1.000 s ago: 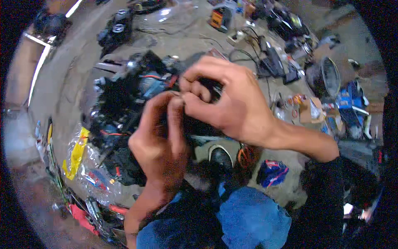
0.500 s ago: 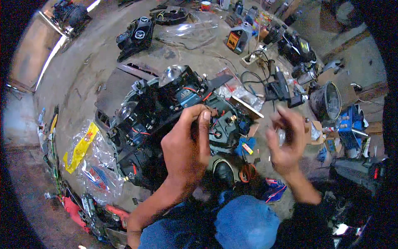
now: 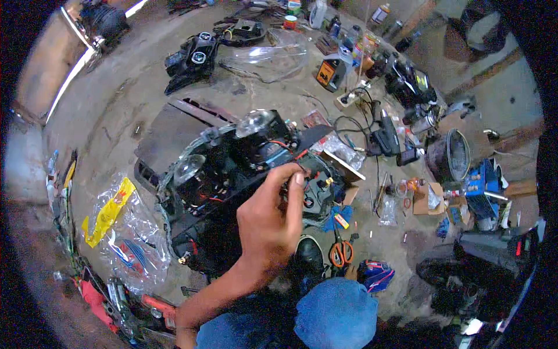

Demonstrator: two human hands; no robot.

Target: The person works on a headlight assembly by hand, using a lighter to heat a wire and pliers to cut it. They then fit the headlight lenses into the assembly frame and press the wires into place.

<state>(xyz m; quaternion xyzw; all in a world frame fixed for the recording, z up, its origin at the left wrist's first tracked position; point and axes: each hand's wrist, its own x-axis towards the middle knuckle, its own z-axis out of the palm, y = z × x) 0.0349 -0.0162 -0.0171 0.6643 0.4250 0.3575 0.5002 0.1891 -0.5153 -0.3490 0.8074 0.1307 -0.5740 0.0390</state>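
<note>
My left hand [image 3: 269, 210] reaches up from the lower left, thumb and forefinger pinched together. What lies between the fingertips is too small and dark to make out. The pinch is over a black headlight housing [image 3: 200, 224], which is opened up and has clear round projector lenses [image 3: 256, 123] and red and blue wires inside. Close beyond the fingertips is a dark grey plastic part [image 3: 317, 202] of the assembly, with small fittings on it. My right hand is out of sight.
Orange-handled scissors [image 3: 341, 254] and a blue packet [image 3: 376, 275] lie by my shoe [image 3: 310, 256]. A heat gun [image 3: 385, 134], a metal pot [image 3: 450, 155] and an oil bottle [image 3: 332, 72] stand to the right. Plastic bags [image 3: 136, 256] lie left.
My right hand, raised at the right half a second ago, has left the view. My left hand stays pinched above the housing, slightly lower. The view has shifted a little.
</note>
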